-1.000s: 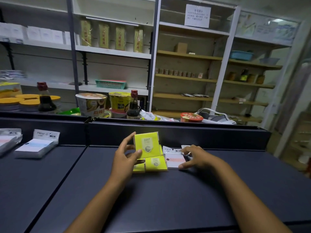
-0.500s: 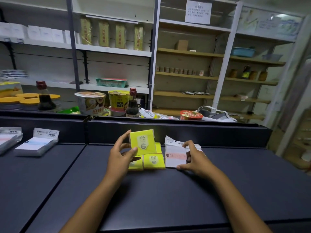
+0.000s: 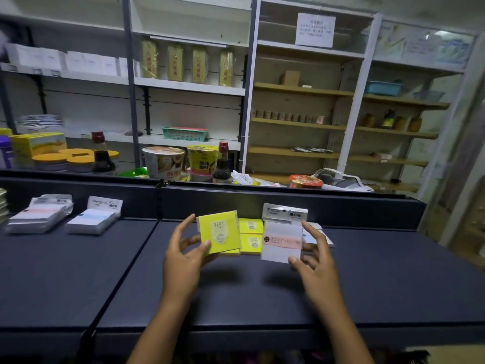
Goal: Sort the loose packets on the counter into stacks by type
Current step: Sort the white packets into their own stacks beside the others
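My left hand holds a yellow packet marked 2207 upright above the dark counter, thumb on its front. My right hand holds a white packet with a pink band lifted off the counter, fingers at its right edge. Between and behind them two more yellow packets lie on the counter. A white packet with a blue band lies behind my right hand, partly hidden. Far left sit a pink-banded stack and a blue-banded stack.
A raised dark ledge runs along the counter's back. Behind it stand noodle cups, sauce bottles and yellow-lidded tubs. Shelves with boxes and jars fill the wall. A seam splits the counter into two panels.
My right hand has lifted the pink-banded white packet off the counter and tilted it upright. My left hand keeps the yellow packet raised, barely shifted.
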A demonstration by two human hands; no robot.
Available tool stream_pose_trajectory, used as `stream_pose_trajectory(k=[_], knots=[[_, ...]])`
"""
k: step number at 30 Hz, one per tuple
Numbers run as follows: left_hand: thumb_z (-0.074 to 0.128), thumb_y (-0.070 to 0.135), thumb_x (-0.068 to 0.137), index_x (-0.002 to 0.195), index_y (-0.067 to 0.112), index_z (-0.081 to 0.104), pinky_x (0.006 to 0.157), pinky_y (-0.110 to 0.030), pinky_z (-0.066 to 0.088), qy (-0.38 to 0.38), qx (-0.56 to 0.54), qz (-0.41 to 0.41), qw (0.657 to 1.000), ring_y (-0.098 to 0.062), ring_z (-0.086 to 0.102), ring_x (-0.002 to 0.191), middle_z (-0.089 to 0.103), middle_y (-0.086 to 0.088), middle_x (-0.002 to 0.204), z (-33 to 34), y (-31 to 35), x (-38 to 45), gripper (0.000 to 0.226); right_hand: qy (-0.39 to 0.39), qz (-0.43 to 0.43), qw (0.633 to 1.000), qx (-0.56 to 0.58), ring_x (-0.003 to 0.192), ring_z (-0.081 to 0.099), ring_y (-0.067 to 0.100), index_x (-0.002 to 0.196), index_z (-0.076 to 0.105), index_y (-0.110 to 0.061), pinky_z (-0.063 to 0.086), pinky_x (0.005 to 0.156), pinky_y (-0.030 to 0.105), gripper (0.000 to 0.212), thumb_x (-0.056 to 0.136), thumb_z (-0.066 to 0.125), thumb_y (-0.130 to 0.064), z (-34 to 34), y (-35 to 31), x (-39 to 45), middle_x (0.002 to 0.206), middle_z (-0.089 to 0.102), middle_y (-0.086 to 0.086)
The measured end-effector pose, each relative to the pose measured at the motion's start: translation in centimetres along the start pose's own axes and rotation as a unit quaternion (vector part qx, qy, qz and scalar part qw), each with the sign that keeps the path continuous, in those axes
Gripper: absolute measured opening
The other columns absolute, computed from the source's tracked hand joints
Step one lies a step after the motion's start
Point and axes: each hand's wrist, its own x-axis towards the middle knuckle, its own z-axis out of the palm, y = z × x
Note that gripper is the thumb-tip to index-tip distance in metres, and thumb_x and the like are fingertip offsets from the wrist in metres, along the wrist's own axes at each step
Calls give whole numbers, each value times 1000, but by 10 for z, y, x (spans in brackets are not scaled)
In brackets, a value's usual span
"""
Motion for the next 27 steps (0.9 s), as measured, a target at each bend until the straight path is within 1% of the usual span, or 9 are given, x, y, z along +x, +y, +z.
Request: stream_pose_trajectory(k=[2, 6, 8, 10, 13, 15, 18, 23, 27], knots=[[71, 3, 87, 118, 38, 61, 68, -31, 62, 22, -7, 10, 1000, -10, 71, 96, 67, -11, 107, -23, 11, -17, 48, 1, -1, 1000, 26, 91, 72, 9, 130, 51, -48, 58, 71, 23, 76, 86, 63, 13, 14, -11, -19, 106, 65, -1], [71, 3, 86, 103, 22, 61, 66, -30, 61, 56, -26, 34, 997, -19, 73, 95, 70, -15, 103, -73, 44, -41, 27, -6, -2, 999, 51, 93, 72, 8, 114, 54, -54, 59, 69, 22, 68, 88, 66, 7, 44, -36, -57, 105, 66, -4], [70, 3, 86, 94, 14, 63, 66, -30, 61, 70, -13, 45, 996, -22, 74, 93, 72, -15, 98, -99, 61, -53, 15, -15, -2, 998, 60, 95, 71, 12, 110, 56, -49, 59, 70, 22, 60, 88, 66, 5, 61, -48, -75, 108, 66, -3], [71, 5, 86, 87, 13, 67, 67, -29, 61, 80, 1, 55, 995, -23, 75, 89, 75, -10, 94, -125, 78, -67, 8, -28, -6, 997, 72, 97, 70, 16, 107, 60, -42, 60, 76, 28, 53, 87, 67, 7, 79, -62, -91, 108, 65, -1], [71, 7, 87, 91, 15, 74, 67, -26, 61, 100, 18, 59, 993, -22, 75, 86, 76, -5, 95, -166, 102, -87, 9, -49, -9, 996, 80, 100, 68, 19, 106, 64, -34, 59, 86, 32, 45, 87, 67, 7, 110, -84, -117, 103, 65, -4], [70, 8, 88, 97, 14, 74, 68, -26, 61, 119, 26, 63, 991, -22, 75, 87, 76, -4, 96, -189, 117, -97, 12, -57, -13, 994, 91, 100, 67, 16, 107, 65, -33, 59, 84, 28, 44, 87, 68, 6, 129, -95, -131, 103, 66, -5], [70, 7, 87, 100, 14, 75, 67, -22, 60, 139, 34, 73, 987, -17, 75, 87, 77, 1, 98, -222, 137, -112, 15, -68, -22, 992, 103, 97, 68, 10, 106, 64, -34, 57, 77, 19, 45, 87, 69, 6, 157, -111, -153, 104, 67, -5], [71, 7, 86, 107, 23, 75, 71, -14, 56, 147, 74, 80, 983, -5, 72, 92, 75, 14, 104, -278, 164, -130, 27, -100, -18, 987, 126, 98, 68, 3, 110, 63, -33, 59, 81, 23, 41, 88, 70, 2, 205, -130, -179, 109, 68, -7], [69, 3, 87, 111, 27, 74, 73, -11, 54, 159, 78, 85, 980, -4, 72, 93, 75, 12, 107, -308, 172, -129, 34, -120, -24, 982, 141, 97, 70, 5, 111, 64, -31, 58, 79, 21, 40, 88, 69, 2, 236, -138, -181, 107, 70, -7]])
